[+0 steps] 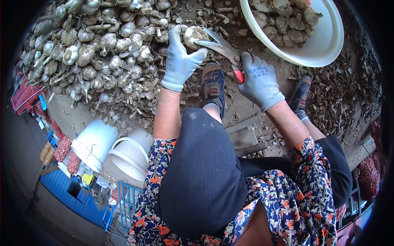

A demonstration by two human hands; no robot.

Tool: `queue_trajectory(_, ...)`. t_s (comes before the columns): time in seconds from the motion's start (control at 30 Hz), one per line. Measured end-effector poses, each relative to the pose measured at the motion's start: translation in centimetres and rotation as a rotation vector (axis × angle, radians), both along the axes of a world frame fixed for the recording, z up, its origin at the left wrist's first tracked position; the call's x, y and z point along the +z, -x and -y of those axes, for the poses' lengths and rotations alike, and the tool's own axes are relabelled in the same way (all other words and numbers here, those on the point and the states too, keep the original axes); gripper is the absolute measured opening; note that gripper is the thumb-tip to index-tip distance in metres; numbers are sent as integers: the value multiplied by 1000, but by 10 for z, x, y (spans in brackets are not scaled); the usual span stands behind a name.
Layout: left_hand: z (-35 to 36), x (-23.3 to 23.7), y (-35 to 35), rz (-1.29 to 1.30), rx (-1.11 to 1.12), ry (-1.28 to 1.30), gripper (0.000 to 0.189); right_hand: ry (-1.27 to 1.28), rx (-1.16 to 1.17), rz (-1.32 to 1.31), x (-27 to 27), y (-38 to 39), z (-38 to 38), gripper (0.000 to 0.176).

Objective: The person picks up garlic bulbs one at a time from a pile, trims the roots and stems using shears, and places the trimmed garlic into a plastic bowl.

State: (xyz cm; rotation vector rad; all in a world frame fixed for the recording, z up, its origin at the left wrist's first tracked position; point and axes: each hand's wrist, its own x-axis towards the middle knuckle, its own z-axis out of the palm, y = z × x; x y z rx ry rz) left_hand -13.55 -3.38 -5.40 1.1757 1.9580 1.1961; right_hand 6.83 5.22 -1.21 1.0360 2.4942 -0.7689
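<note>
In a grey work glove, my left hand (180, 57) grips a garlic bulb (193, 37), fingers behind it and thumb along its lower side. My right hand (259, 80), gloved alike, is closed round the red handles of a pair of pruning shears (230, 52). Their blades are parted and reach left to the bulb, one across its front and the other at its upper right edge. To the left of my left hand lies a large heap of garlic bulbs (88, 53) with dry stalks.
A white tub (328, 45) with trimmed garlic bulbs stands at the upper right. Two white buckets (95, 141) are at the lower left, near red mesh sacks (63, 148). Stalk scraps (334, 98) cover the ground; boards (246, 137) lie between my feet.
</note>
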Motion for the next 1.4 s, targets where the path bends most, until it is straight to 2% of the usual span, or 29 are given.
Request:
queue_trajectory(0.03,4,-3,2,4,2,4,70,1,21,21,1,1,2,54)
queue_trajectory(0.13,4,4,1,410,102,-11,71,13,6,-24,1,4,8,56)
queue_trajectory(0.23,6,9,8,558,27,70,70,3,7,15,3,6,16,59)
queue_trajectory(0.3,5,14,5,491,25,127,72,20,10,55,0,6,19,60)
queue_trajectory(0.37,5,18,-8,264,72,175,73,39,6,97,0,6,20,61)
queue_trajectory(0.4,8,17,-12,-105,9,116,74,74,11,94,4,6,19,59)
queue_trajectory(0.43,8,15,-18,-101,3,120,74,109,13,92,6,6,19,57)
queue_trajectory(0.53,9,6,-33,-401,198,148,77,149,-22,16,6,6,29,53)
queue_trajectory(0.63,9,2,-32,-435,205,141,78,238,-50,65,4,9,35,53)
queue_trajectory(0.77,6,5,-31,-456,162,116,65,308,14,128,5,11,28,51)
queue_trajectory(0.8,3,9,-31,-386,168,123,60,316,10,133,3,9,28,51)
queue_trajectory(1.0,4,18,-27,-297,116,245,59,326,37,109,-12,-1,20,48)
queue_trajectory(1.1,6,17,-29,-251,115,271,60,261,-4,47,-17,-7,31,47)
queue_trajectory(1.17,4,20,-31,-304,109,257,59,190,-154,-38,-19,-9,37,45)
queue_trajectory(1.3,5,18,-27,-346,76,271,59,307,-189,-78,-37,-7,47,46)
queue_trajectory(1.37,10,1,-15,-183,123,374,57,387,-169,-161,-56,2,45,35)
queue_trajectory(1.4,12,-11,-7,-100,161,364,53,434,-143,-112,-56,9,42,36)
